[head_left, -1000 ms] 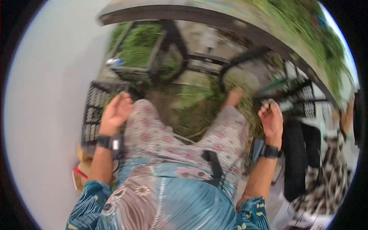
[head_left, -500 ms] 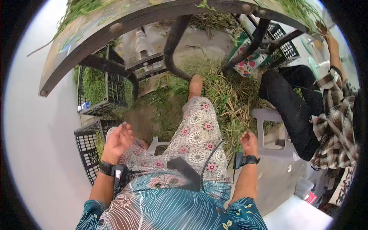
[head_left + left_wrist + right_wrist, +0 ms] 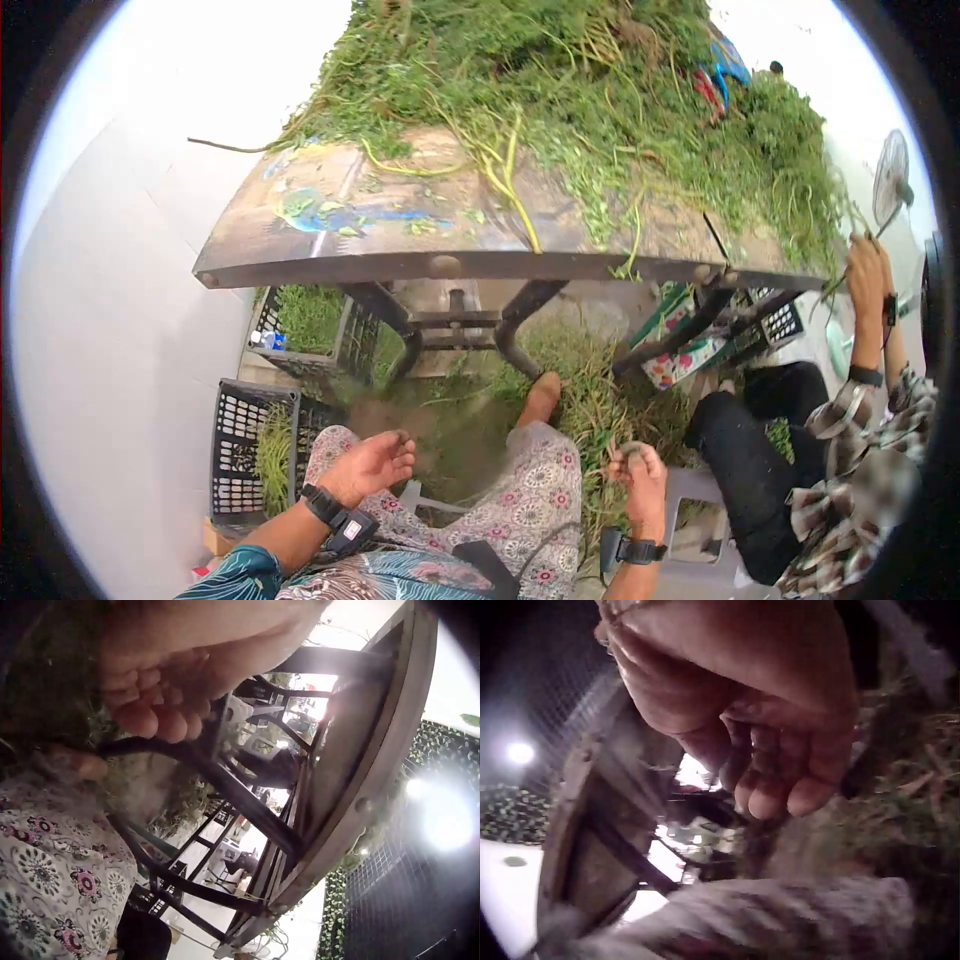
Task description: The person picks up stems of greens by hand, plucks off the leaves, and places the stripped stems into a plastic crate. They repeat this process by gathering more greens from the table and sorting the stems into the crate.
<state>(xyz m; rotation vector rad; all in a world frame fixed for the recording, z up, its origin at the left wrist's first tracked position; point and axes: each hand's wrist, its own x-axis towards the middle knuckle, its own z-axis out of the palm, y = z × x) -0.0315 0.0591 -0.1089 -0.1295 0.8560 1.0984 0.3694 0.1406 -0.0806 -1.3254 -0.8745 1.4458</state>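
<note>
My left hand (image 3: 372, 468) hovers over my lap with relaxed, slightly bent fingers and nothing in them. Its palm and loosely bent fingers (image 3: 172, 724) also show in the left wrist view. On the other side, my right hand (image 3: 640, 480) is raised beside my knee, fingers loosely curled and holding nothing. The right wrist view gives its bare fingers (image 3: 769, 799) up close. Ahead of both hands stands a wooden table (image 3: 330, 245) with a large heap of green leafy stems (image 3: 560, 90) on it. A forked yellow-green stem (image 3: 512, 190) lies near its front edge.
Black crates (image 3: 240, 450) with greens stand at the left, by the wall. Cut stems (image 3: 600, 400) litter the floor under the table's dark metal legs (image 3: 520, 320). At the right sits another person in a plaid shirt (image 3: 840, 505), hands at the heap, near a fan (image 3: 890, 180).
The head view has tilted up from my lap and the floor to the tabletop heap. Both hands stay empty; the left now reaches inward over my lap. The other person's hands are at the stems.
</note>
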